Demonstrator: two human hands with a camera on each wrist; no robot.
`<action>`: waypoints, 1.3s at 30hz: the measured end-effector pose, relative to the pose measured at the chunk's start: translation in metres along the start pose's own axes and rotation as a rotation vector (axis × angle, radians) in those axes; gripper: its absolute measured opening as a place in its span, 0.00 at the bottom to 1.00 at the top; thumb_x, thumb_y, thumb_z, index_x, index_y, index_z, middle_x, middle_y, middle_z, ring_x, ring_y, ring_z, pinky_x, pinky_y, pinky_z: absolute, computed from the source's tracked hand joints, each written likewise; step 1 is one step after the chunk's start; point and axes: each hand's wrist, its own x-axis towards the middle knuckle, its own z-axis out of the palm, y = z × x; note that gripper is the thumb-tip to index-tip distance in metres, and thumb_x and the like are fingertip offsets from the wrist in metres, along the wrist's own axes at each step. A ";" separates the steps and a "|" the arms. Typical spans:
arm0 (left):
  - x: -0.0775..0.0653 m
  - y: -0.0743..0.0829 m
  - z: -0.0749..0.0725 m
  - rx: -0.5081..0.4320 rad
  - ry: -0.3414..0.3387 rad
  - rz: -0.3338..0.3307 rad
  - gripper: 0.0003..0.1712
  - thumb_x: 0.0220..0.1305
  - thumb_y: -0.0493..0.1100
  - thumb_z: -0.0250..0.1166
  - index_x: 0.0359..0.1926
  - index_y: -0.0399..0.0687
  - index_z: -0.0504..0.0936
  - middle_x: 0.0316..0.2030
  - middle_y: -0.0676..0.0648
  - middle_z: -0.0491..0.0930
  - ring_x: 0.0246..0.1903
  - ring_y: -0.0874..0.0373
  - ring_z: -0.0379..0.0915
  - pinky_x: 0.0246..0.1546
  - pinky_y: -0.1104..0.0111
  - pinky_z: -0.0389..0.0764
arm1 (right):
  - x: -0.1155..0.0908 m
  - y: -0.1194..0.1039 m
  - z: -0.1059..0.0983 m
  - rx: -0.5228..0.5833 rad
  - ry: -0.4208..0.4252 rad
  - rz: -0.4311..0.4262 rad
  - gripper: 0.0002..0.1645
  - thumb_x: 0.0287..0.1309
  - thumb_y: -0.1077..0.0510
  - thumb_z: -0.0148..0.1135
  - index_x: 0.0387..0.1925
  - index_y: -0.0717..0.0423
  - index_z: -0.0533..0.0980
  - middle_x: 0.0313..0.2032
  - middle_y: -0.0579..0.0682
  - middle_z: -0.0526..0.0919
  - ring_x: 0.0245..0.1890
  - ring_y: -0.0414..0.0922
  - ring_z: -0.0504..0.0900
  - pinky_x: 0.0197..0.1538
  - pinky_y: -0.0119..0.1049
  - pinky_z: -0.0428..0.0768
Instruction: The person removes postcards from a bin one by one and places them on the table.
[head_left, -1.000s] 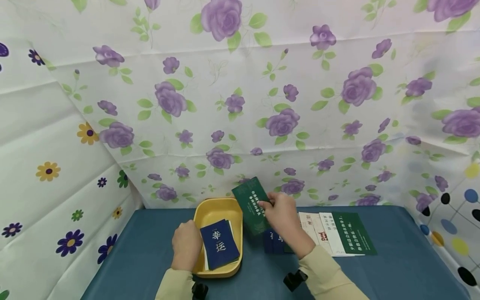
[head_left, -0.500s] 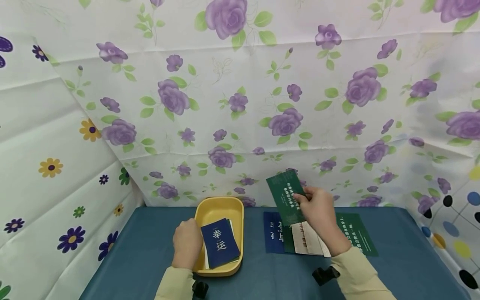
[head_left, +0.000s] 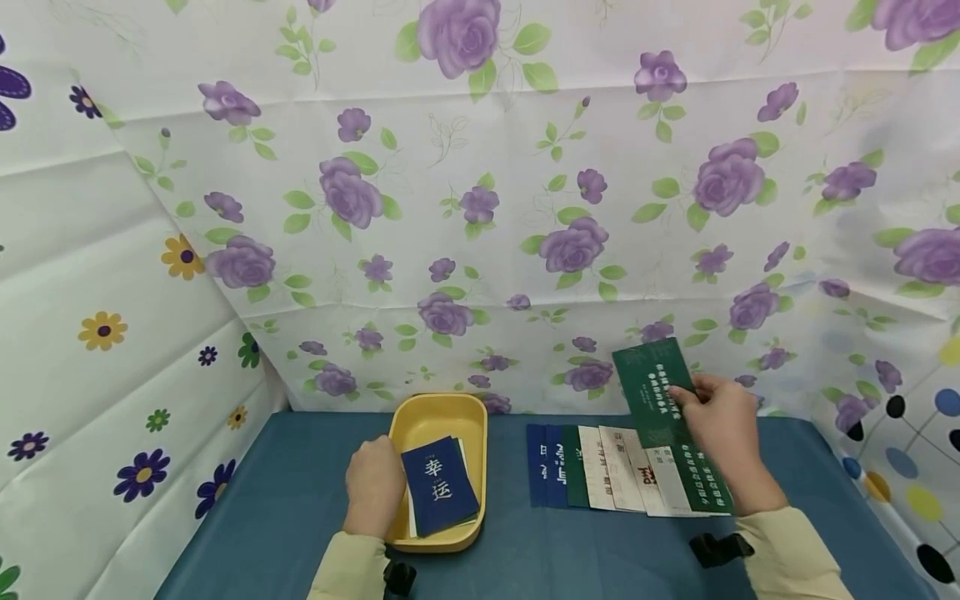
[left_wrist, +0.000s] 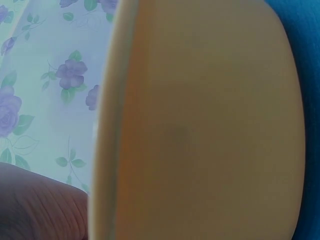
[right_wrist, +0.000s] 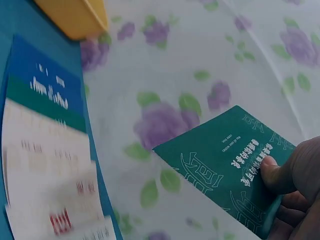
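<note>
Right hand [head_left: 726,421] has a green card [head_left: 651,396] pinched between thumb and fingers, up over the right end of that overlapping card row [head_left: 594,468]. Left hand's [head_left: 374,483] got its fingers curled on the left rim of the yellow tray [head_left: 435,422], blue card [head_left: 440,500] lying inside.

A dark green rectangular paper card with white lettering [head_left: 647,398] slants, pinched in the right hand [head_left: 725,421], above a row of overlapping blue, green and white paper cards [head_left: 598,471]. The left hand [head_left: 373,483] grips a rounded yellow plastic tray [head_left: 435,421] — inside, a dark blue paper card [head_left: 441,487] tops a stack.
</note>
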 end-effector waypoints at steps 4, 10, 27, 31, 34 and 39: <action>0.000 0.001 -0.001 -0.001 -0.006 -0.012 0.04 0.58 0.31 0.58 0.29 0.34 0.78 0.21 0.40 0.75 0.20 0.46 0.75 0.16 0.59 0.74 | 0.005 0.023 -0.011 -0.065 -0.034 0.088 0.31 0.62 0.50 0.57 0.58 0.70 0.67 0.48 0.68 0.74 0.39 0.57 0.78 0.31 0.44 0.76; 0.000 0.001 -0.001 -0.004 -0.025 -0.023 0.05 0.59 0.32 0.57 0.29 0.34 0.78 0.21 0.39 0.76 0.21 0.46 0.75 0.16 0.59 0.74 | 0.005 0.063 -0.020 -0.152 -0.078 0.209 0.27 0.62 0.50 0.57 0.53 0.69 0.72 0.41 0.66 0.77 0.24 0.51 0.75 0.22 0.41 0.69; -0.002 0.000 0.000 0.004 -0.036 -0.037 0.06 0.60 0.31 0.56 0.28 0.34 0.78 0.20 0.39 0.75 0.20 0.46 0.75 0.15 0.59 0.74 | -0.009 0.132 -0.013 -0.284 -0.258 0.365 0.30 0.56 0.50 0.61 0.48 0.74 0.71 0.47 0.69 0.74 0.36 0.60 0.75 0.37 0.52 0.72; -0.002 0.000 0.001 0.004 -0.037 -0.037 0.06 0.60 0.31 0.56 0.28 0.34 0.78 0.21 0.39 0.76 0.20 0.46 0.75 0.15 0.59 0.74 | -0.010 0.138 -0.007 -0.295 -0.271 0.388 0.31 0.56 0.50 0.61 0.48 0.75 0.71 0.47 0.70 0.74 0.41 0.63 0.74 0.38 0.54 0.73; -0.001 0.001 0.001 0.007 -0.036 -0.037 0.06 0.60 0.32 0.56 0.29 0.34 0.78 0.21 0.39 0.76 0.20 0.46 0.75 0.15 0.59 0.74 | -0.012 0.144 -0.003 -0.308 -0.262 0.387 0.31 0.54 0.51 0.63 0.48 0.76 0.71 0.46 0.70 0.74 0.40 0.63 0.75 0.37 0.54 0.73; -0.001 0.002 -0.001 0.007 -0.025 -0.033 0.06 0.60 0.32 0.56 0.29 0.34 0.78 0.21 0.39 0.76 0.20 0.46 0.75 0.15 0.59 0.74 | -0.013 0.148 0.004 -0.330 -0.213 0.398 0.30 0.52 0.53 0.64 0.47 0.76 0.71 0.47 0.71 0.73 0.42 0.65 0.74 0.40 0.56 0.72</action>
